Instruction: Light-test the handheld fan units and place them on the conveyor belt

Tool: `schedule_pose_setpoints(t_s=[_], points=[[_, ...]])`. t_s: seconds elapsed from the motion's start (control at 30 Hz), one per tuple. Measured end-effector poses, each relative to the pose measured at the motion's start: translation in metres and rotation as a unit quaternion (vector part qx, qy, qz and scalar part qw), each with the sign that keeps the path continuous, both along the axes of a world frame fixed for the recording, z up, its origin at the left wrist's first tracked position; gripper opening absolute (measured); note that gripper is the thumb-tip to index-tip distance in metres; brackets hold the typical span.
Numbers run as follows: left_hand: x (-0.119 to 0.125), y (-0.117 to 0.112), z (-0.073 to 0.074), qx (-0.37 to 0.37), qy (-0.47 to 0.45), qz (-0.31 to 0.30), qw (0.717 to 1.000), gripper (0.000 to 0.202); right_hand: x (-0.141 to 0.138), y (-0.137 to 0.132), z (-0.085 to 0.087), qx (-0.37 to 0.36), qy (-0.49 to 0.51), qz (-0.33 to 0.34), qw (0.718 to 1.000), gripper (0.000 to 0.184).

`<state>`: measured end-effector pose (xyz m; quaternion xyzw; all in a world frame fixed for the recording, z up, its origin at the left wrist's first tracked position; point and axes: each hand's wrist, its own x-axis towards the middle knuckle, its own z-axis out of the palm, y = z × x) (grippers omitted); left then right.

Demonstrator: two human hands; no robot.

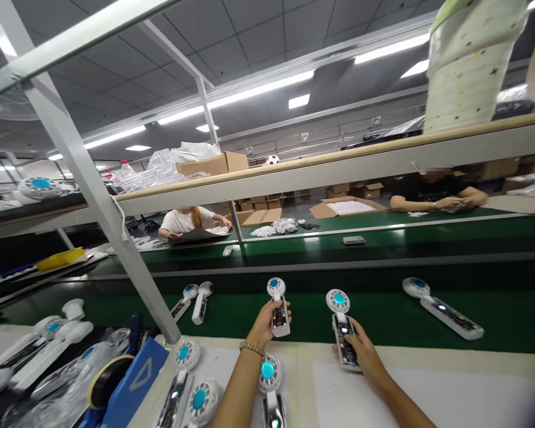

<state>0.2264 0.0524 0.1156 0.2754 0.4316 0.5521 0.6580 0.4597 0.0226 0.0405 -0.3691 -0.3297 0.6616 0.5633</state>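
Left hand (267,324) is wrapped firmly round a white handheld fan (280,318), fingers along its body, and the right hand (362,351) clasps a second fan (345,348), its circuit board facing up, both held over the white bench (428,392) at the green conveyor belt's (303,315) edge. Across the line, an open cardboard carton (321,209) holds white parts (350,207).

The person's left hand (261,326) hides one side of a white plastic handheld device with a blue hub (280,315), and the right hand's fingers (355,340) cover part of a second white device (344,339). The bottom edge cuts off a third white device (271,386), and the top edge cuts off a speckled white sack (468,65). Small dark pieces (311,226) on the far green conveyor belt (383,238) are too small to identify.
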Motion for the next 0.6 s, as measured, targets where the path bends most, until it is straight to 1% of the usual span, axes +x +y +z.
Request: schedule_pose_setpoints(t_s=[0.07, 0.13, 0.23, 0.3, 0.37, 0.43, 0.47, 0.53, 0.6], points=[[0.018, -0.001, -0.001, -0.001, -0.017, -0.04, 0.999, 0.021, -0.001, 0.001, -0.001, 0.007, -0.003, 0.0, 1.0, 0.093], [0.028, -0.002, -0.002, 0.001, -0.029, -0.072, 0.997, 0.023, -0.001, 0.002, -0.001, 0.014, -0.006, -0.002, 1.0, 0.095], [0.025, -0.001, -0.005, 0.005, -0.033, -0.097, 0.995, 0.028, -0.002, 0.005, -0.002, 0.011, -0.013, -0.009, 1.0, 0.1], [0.015, 0.002, -0.012, 0.005, -0.022, -0.081, 0.996, 0.029, -0.005, 0.008, -0.002, 0.006, -0.014, -0.027, 1.0, 0.103], [0.006, 0.005, -0.021, 0.0, -0.003, -0.034, 0.999, 0.028, -0.01, 0.012, 0.0, 0.005, -0.009, -0.042, 0.999, 0.103], [0.0, 0.006, -0.032, -0.006, 0.016, 0.011, 1.0, 0.028, -0.015, 0.016, 0.003, 0.003, -0.013, -0.029, 0.999, 0.098], [-0.001, 0.005, -0.036, -0.006, 0.023, 0.024, 0.999, 0.028, -0.018, 0.018, 0.005, 0.001, -0.018, -0.016, 1.0, 0.094], [0.001, 0.003, -0.042, -0.002, 0.034, 0.022, 0.999, 0.03, -0.023, 0.023, 0.008, 0.001, -0.033, 0.007, 0.999, 0.087], [0.006, -0.001, -0.045, 0.003, 0.043, 0.009, 0.999, 0.032, -0.027, 0.029, 0.009, 0.004, -0.045, 0.014, 0.999, 0.083]])
